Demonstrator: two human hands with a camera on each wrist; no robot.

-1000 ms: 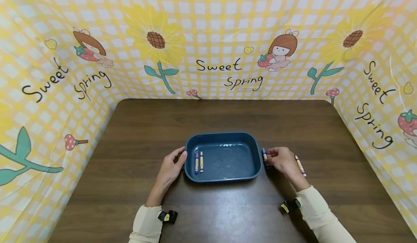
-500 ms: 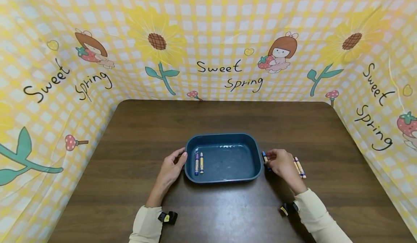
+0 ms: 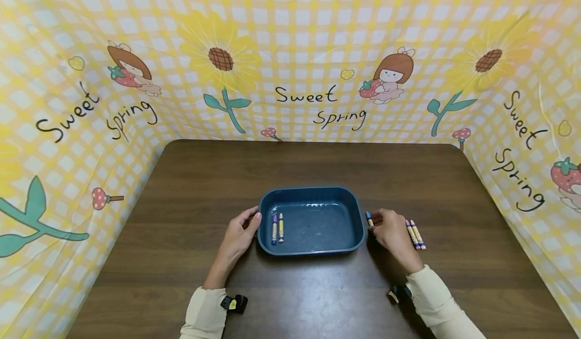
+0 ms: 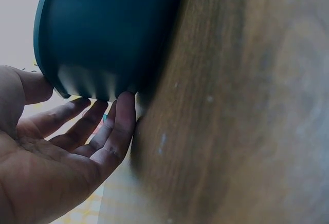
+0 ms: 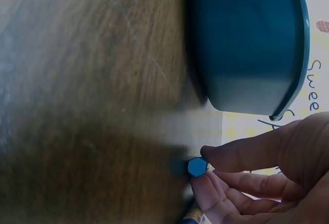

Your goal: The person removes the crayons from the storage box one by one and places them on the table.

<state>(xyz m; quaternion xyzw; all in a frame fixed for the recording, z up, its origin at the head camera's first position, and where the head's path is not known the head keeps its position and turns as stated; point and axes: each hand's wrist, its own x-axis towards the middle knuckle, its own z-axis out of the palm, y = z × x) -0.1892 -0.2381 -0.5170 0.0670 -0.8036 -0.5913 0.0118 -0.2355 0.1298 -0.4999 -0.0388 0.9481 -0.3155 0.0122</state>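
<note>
A dark blue tray (image 3: pixel 313 253) sits mid-table. Inside it, near the left end, a purple crayon (image 3: pixel 274 229) and a yellow crayon (image 3: pixel 281 228) lie side by side. My left hand (image 3: pixel 239 233) rests against the tray's left end, fingers on the outer wall and thumb by the rim. Just right of the tray, my right hand (image 3: pixel 391 230) pinches a blue crayon (image 5: pixel 197 167) between thumb and fingers, low over the table; the hand covers much of it. Part of another crayon (image 5: pixel 192 217) shows below those fingers in the right wrist view.
Two crayons (image 3: pixel 418 235) lie close together to the right of my right hand. The brown wooden table (image 3: pixel 204 172) is bordered at the back and sides by a yellow checked cloth (image 3: pixel 308 36).
My right hand has shifted slightly left and nearer me, with the blue crayon still pinched. A second crayon shows at its right, where one showed before. The left hand holds its place.
</note>
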